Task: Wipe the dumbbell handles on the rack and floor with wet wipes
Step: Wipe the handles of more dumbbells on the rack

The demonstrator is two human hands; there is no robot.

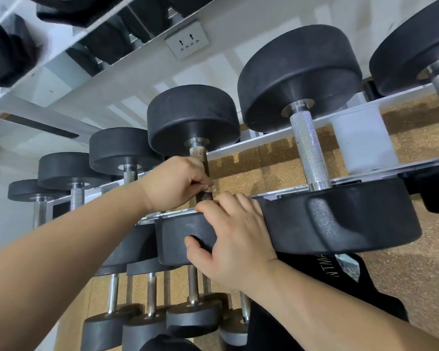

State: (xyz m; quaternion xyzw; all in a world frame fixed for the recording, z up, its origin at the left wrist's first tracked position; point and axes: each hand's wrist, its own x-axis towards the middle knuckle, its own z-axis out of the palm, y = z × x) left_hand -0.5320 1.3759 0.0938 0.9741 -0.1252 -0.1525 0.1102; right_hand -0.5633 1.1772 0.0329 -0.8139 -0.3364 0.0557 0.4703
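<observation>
**A:** Head view, referencing everything to the middle dumbbell [193,117]. Left of it, three lighter dumbbells [123,148] are sitting on the same white rack rail [238,148].

**B:** Left hand?

**A:** Left hand [174,184] is wrapping that dumbbell's handle [199,152] just below the far head, with the fingers curling round the bar. Bare knurl is showing above the fist, and the bar is looking darker below it. The fingertips are blurring, so I cannot tell whether a wet wipe is under them.

**B:** Right hand?

**A:** Right hand [235,236] is gripping the same dumbbell's near head [174,236], just right of the handle. Its fingers are bending over the top edge close to the handle's base, and the thumb is pressing on the front face.

**B:** Further right?

**A:** A larger dumbbell [308,148] is lying just beside the middle one on the same rail, handle uncovered. A wall socket [187,41] is showing above the middle dumbbell. Lower-tier dumbbells [193,317] are sitting below it, and cork floor [251,168] is showing through the rails. Black fabric [327,274] is hanging below and right of it.
</observation>
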